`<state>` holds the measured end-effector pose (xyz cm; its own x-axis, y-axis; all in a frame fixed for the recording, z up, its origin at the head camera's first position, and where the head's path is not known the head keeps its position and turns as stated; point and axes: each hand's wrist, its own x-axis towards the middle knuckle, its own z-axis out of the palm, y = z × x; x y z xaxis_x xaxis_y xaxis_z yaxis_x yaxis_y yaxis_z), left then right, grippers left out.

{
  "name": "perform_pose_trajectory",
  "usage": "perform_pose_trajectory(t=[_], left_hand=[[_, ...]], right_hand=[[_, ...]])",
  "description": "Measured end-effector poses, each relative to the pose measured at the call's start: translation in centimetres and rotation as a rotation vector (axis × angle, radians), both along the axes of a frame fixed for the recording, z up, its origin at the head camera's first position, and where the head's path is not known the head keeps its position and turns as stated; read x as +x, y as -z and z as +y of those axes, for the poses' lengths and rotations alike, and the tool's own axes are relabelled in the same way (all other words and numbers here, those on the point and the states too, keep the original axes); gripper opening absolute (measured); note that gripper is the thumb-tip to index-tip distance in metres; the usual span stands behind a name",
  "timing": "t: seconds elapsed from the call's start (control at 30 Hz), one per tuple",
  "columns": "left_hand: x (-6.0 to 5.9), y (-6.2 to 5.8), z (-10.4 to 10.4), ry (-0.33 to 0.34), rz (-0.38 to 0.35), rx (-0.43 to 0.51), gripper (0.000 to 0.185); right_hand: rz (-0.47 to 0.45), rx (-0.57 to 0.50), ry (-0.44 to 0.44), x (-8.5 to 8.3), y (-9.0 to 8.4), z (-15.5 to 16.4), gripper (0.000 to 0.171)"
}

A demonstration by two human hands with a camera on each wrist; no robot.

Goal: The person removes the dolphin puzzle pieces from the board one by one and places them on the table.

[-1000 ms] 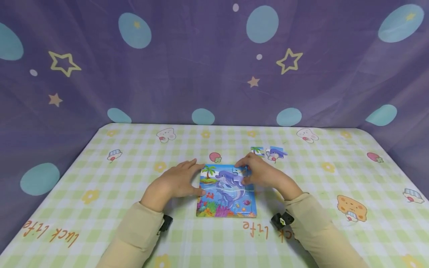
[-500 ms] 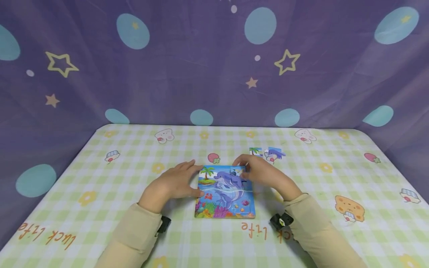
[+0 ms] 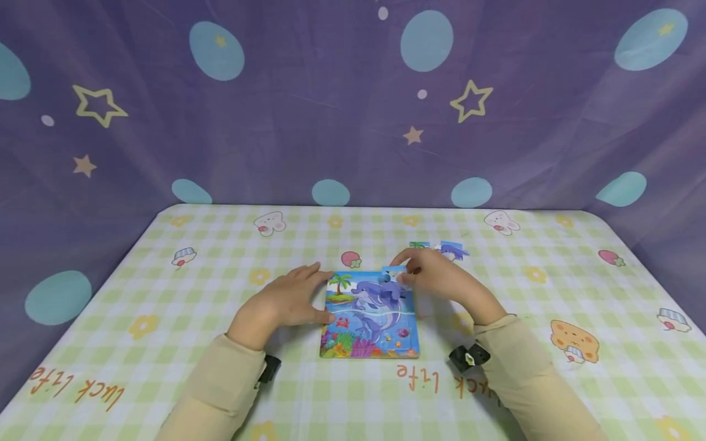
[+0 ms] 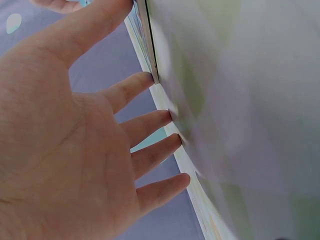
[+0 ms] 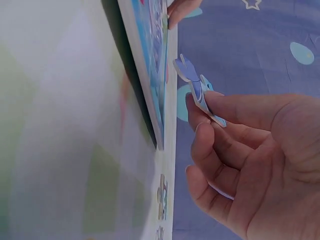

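Note:
A square dolphin jigsaw puzzle board point(image 3: 366, 337) lies on the table in front of me. My left hand point(image 3: 287, 300) spreads along its left side, thumb and index fingertip at the edge. In the left wrist view the fingers of that hand point(image 4: 85, 125) are extended, and the board's edge point(image 4: 150, 45) meets them. Thumb and fingers of my right hand point(image 3: 438, 275) pinch a puzzle piece point(image 3: 394, 274) over the board's upper right corner. The right wrist view shows this blue and purple piece point(image 5: 197, 92) held tilted, apart from the board.
Beyond my right hand lie a loose dolphin piece point(image 3: 453, 250) and a palm tree piece point(image 3: 419, 244), the latter partly hidden by the hand. A checked tablecloth point(image 3: 309, 392) covers the table. A purple patterned curtain point(image 3: 331, 122) hangs behind it.
My right hand has lifted the pinched piece from the board's upper right area, moving slightly away from me. The left hand has stayed at the board's left edge.

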<state>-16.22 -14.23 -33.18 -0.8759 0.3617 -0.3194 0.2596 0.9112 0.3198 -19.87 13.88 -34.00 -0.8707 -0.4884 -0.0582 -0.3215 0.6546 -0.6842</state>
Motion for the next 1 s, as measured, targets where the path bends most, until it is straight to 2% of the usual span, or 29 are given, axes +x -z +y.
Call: perform_pose_trajectory(t=[0.4,0.7,1.0], left_hand=[[0.0,0.1,-0.2,-0.002,-0.001,0.002,0.084],[-0.1,0.1,-0.1,-0.008,0.0,0.011,0.084],[0.2,0.2,-0.1,-0.017,0.002,0.006,0.083]], right_hand=[[0.039,-0.058,0.033,-0.6,-0.8,1.9,0.026],[0.109,-0.034,0.128,-1.2,-0.8,4.0,0.028],[0.105,-0.021,0.189,-1.5,-0.6,6.0,0.032]])
